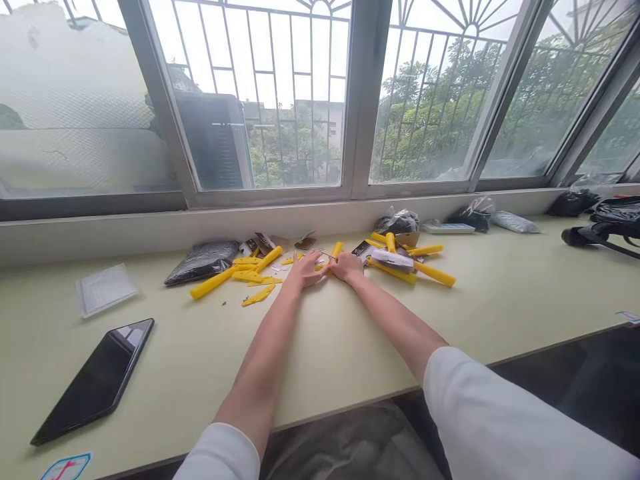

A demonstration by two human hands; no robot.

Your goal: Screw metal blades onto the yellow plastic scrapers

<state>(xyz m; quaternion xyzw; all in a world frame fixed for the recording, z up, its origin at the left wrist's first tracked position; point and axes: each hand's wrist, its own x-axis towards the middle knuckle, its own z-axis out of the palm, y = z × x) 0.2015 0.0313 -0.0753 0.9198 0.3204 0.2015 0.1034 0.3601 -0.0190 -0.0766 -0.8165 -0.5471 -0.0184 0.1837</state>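
My left hand (306, 271) rests on the table, its fingers bent over a yellow plastic-handled tool (337, 249) whose handle sticks up behind the hands. Close beside it, my right hand (349, 265) is closed with the fingers pressed together. A thin dark sliver shows at its fingertips, too small to name. To the left lie yellow handles (212, 283) and flat yellow plastic pieces (259, 295). On the right is a pile of yellow-handled tools (434, 273), one with a white wrapping (393, 259) across it.
A black plastic-wrapped packet (202, 262) lies left of the pieces, with a clear packet (107, 290) and black phone (97, 380) farther left. Card labels (265, 243) lie behind. Bagged items (471, 213) line the sill at right. Windows rise behind the table.
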